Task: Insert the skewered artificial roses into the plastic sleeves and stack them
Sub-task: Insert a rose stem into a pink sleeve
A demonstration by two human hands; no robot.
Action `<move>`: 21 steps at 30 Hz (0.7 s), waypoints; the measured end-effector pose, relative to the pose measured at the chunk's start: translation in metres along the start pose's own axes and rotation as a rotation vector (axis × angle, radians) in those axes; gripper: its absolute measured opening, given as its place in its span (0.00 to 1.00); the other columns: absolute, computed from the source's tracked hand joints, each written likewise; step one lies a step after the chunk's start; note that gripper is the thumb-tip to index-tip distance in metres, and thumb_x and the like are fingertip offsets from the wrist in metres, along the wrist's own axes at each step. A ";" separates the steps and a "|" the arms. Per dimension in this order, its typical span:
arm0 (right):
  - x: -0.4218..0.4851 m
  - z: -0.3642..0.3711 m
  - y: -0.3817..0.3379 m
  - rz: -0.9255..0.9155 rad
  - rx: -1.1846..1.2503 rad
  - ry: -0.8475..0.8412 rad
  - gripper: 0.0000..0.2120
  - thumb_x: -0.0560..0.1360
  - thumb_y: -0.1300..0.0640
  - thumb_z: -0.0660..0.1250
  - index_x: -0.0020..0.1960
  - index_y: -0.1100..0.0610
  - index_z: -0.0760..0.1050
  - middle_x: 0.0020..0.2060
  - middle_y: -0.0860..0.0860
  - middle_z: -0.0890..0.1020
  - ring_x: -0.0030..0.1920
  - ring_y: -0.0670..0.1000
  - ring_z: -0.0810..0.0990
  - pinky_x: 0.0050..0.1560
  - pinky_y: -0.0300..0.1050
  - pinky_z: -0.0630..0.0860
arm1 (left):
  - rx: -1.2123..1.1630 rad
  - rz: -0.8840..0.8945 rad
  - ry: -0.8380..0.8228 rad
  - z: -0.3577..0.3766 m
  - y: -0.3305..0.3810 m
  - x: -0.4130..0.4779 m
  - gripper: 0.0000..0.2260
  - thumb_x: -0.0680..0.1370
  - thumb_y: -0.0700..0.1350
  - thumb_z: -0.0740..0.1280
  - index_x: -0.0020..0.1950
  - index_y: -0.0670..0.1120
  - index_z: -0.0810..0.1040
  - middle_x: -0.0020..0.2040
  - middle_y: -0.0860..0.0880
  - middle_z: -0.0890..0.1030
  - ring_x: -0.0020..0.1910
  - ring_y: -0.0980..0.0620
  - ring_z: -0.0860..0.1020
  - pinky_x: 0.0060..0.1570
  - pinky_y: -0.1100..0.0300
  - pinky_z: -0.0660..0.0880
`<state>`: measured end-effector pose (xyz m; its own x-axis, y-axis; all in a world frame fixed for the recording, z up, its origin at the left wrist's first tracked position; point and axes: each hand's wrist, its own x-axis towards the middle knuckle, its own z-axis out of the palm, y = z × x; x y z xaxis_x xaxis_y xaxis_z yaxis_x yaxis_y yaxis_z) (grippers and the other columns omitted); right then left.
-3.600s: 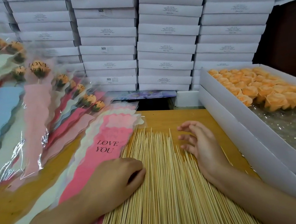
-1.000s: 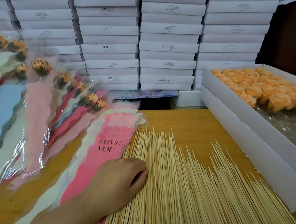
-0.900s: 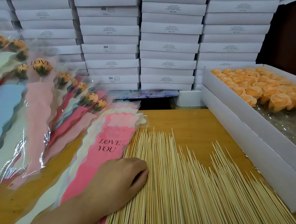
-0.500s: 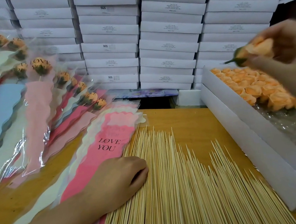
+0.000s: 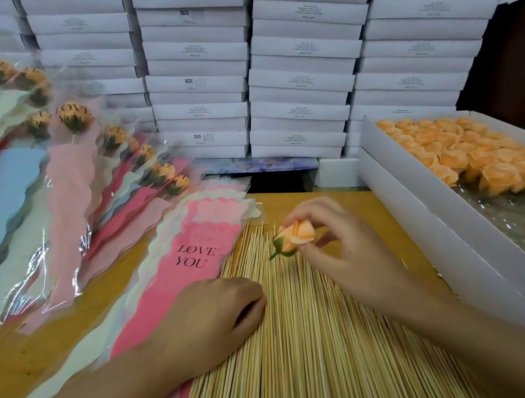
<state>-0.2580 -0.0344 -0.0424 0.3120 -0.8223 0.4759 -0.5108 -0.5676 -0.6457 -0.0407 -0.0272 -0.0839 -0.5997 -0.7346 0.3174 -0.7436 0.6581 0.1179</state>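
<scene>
My right hand (image 5: 339, 249) pinches an orange artificial rose (image 5: 294, 238) with a green base, held just above the far end of a wide bed of bamboo skewers (image 5: 301, 349). My left hand (image 5: 214, 315) lies knuckles up at the left edge of the skewers, its fingers curled under on them; what they hold is hidden. Beside it lies a stack of empty plastic sleeves (image 5: 178, 271), the top one pink and printed LOVE YOU. Sleeved roses (image 5: 72, 198) are fanned in a pile at the left.
A white box (image 5: 416, 216) at the right holds several loose orange roses (image 5: 468, 153). Stacked white cartons (image 5: 299, 67) form a wall behind the wooden table (image 5: 335, 198). Bare wood shows between skewers and box.
My right hand left the skewers, went out of view, came back over the box with a rose, and has now carried it down to the skewers. My left hand has stayed put.
</scene>
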 end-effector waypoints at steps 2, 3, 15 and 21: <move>-0.005 0.009 0.007 0.000 0.010 0.000 0.11 0.76 0.61 0.66 0.56 0.48 0.77 0.54 0.38 0.75 0.56 0.42 0.75 0.52 0.33 0.71 | -0.021 -0.003 0.000 0.000 0.000 0.000 0.14 0.82 0.51 0.57 0.36 0.51 0.65 0.32 0.55 0.69 0.30 0.56 0.67 0.31 0.58 0.66; -0.008 0.013 0.010 -0.006 0.020 0.006 0.12 0.76 0.62 0.66 0.56 0.48 0.77 0.54 0.38 0.75 0.56 0.42 0.75 0.52 0.33 0.71 | -0.035 -0.005 0.003 0.000 0.000 0.000 0.14 0.82 0.51 0.57 0.36 0.52 0.65 0.32 0.55 0.68 0.30 0.58 0.66 0.31 0.59 0.65; -0.016 0.021 0.015 -0.135 0.072 -0.032 0.10 0.77 0.54 0.63 0.58 0.50 0.73 0.57 0.40 0.77 0.60 0.45 0.76 0.56 0.33 0.71 | -0.735 -0.211 0.256 -0.003 -0.003 0.005 0.14 0.71 0.63 0.67 0.47 0.55 0.72 0.40 0.52 0.76 0.34 0.55 0.72 0.33 0.63 0.68; -0.017 0.022 0.016 -0.169 0.064 -0.066 0.12 0.77 0.59 0.67 0.60 0.50 0.73 0.60 0.39 0.76 0.62 0.43 0.76 0.58 0.34 0.72 | -1.060 -0.258 0.156 0.000 -0.005 0.010 0.17 0.68 0.48 0.76 0.55 0.50 0.78 0.45 0.49 0.81 0.46 0.51 0.78 0.50 0.49 0.75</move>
<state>-0.2534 -0.0304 -0.0741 0.4418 -0.7145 0.5425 -0.3950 -0.6978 -0.5975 -0.0433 -0.0383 -0.0815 -0.3636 -0.8903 0.2741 -0.1654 0.3513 0.9215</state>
